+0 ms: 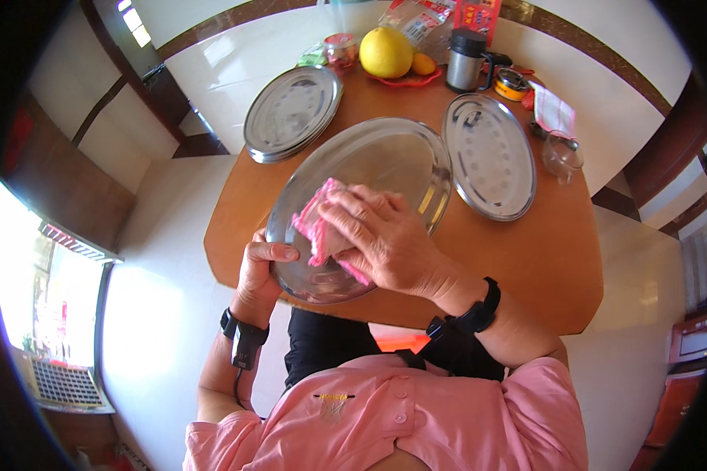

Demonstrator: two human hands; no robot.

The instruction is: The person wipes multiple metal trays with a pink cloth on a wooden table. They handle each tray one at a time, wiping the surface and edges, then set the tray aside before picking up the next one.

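Note:
My left hand (263,266) grips the near left rim of an oval stainless steel tray (377,150), its thumb on the upper face. The tray is held tilted above the wooden table. My right hand (377,235) presses a pink and white cloth (321,226) against the tray's face, fingers bent over it. Beyond the tray to the left lies a stack of oval steel trays (293,112). On the right, another oval steel tray (490,156) rests flat on the table.
Along the far side of the wooden table (542,259) stand a lidded jar (340,52), a yellow pomelo (386,53) on a red dish, a steel mug with a black lid (465,62) and a round tin (511,84). A folded cloth (554,109) and a glass cup (562,156) are at the right edge.

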